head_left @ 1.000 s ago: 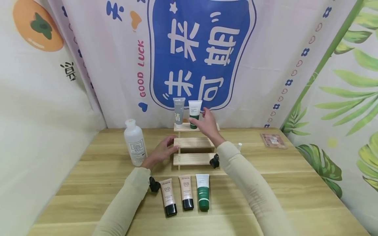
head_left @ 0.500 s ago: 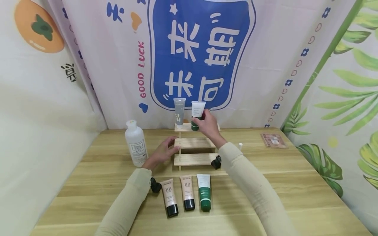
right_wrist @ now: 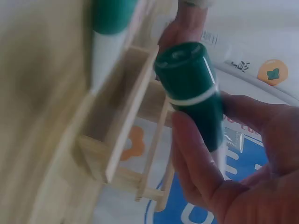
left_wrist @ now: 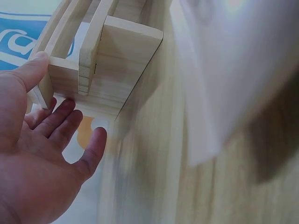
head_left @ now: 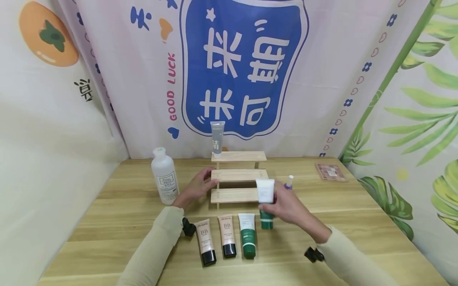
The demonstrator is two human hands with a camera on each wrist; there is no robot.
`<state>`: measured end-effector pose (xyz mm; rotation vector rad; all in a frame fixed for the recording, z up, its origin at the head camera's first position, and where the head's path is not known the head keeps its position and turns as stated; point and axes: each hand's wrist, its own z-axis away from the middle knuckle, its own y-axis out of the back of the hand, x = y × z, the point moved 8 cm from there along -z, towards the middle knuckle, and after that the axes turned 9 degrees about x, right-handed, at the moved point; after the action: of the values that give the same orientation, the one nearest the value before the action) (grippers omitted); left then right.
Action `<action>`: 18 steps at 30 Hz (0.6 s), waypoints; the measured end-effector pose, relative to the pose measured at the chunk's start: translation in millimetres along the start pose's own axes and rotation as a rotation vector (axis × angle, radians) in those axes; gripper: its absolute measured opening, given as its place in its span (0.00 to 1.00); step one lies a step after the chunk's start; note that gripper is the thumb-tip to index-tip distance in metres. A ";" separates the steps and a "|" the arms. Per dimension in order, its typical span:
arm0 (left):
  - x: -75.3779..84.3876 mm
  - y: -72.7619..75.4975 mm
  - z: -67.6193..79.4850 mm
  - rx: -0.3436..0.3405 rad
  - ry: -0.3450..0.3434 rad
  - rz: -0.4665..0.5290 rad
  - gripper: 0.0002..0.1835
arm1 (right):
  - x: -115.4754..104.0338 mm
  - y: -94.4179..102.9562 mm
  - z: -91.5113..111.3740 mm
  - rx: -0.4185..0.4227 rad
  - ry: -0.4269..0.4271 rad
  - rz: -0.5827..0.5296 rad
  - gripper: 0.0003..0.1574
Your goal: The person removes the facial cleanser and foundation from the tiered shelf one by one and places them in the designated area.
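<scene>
In the head view my right hand (head_left: 289,203) grips a white and green squeeze tube (head_left: 265,191) between thumb and fingers. The tube stands upright, cap down, just right of the stand's front. The right wrist view shows its green cap (right_wrist: 187,74) close up. My left hand (head_left: 196,186) holds the left end of the three-step wooden stand (head_left: 237,175). In the left wrist view the thumb lies on a step's edge, with fingers (left_wrist: 60,121) behind it. A grey tube (head_left: 217,139) stands at the left of the top step.
Two beige BB cream tubes (head_left: 206,243) (head_left: 227,236) and another white-green tube (head_left: 247,236) lie before the stand. A white bottle (head_left: 164,176) stands left. A small white-capped bottle (head_left: 289,182) is partly behind my right hand. An eyeshadow palette (head_left: 331,172) lies at the back right.
My right hand has taken the white-green tube off the top step and brought it down and toward me, to the right. My left hand stays at the stand.
</scene>
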<state>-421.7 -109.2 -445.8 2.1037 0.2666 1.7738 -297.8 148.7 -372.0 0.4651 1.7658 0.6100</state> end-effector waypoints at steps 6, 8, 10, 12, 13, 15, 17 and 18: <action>-0.4 1.3 2.3 0.017 0.008 -0.013 0.27 | 24.2 -16.2 37.4 -0.120 -0.086 0.030 0.49; -0.5 1.7 2.4 0.019 0.002 -0.012 0.27 | 30.5 -24.2 43.6 -0.142 -0.097 0.087 0.47; -0.2 1.7 2.2 0.015 -0.010 -0.011 0.27 | 36.6 -31.2 45.9 -0.155 -0.108 0.136 0.42; -0.3 1.6 1.7 0.013 -0.019 -0.013 0.27 | 42.6 -36.1 45.3 -0.158 -0.133 0.152 0.35; -0.2 1.3 1.4 0.011 -0.023 -0.015 0.27 | 45.7 -37.9 44.7 -0.160 -0.153 0.145 0.33; -0.2 0.7 0.8 0.007 -0.024 -0.019 0.27 | 50.7 -40.0 42.4 -0.155 -0.181 0.150 0.31; 0.1 0.3 0.5 0.004 -0.023 -0.022 0.27 | 54.5 -41.3 40.7 -0.152 -0.206 0.159 0.33; 0.5 0.0 0.5 0.002 -0.023 -0.023 0.28 | 56.1 -41.9 40.0 -0.151 -0.215 0.165 0.34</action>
<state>-421.1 -109.0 -445.4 2.1129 0.2855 1.7355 -274.4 155.7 -448.9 0.5536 1.4761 0.7745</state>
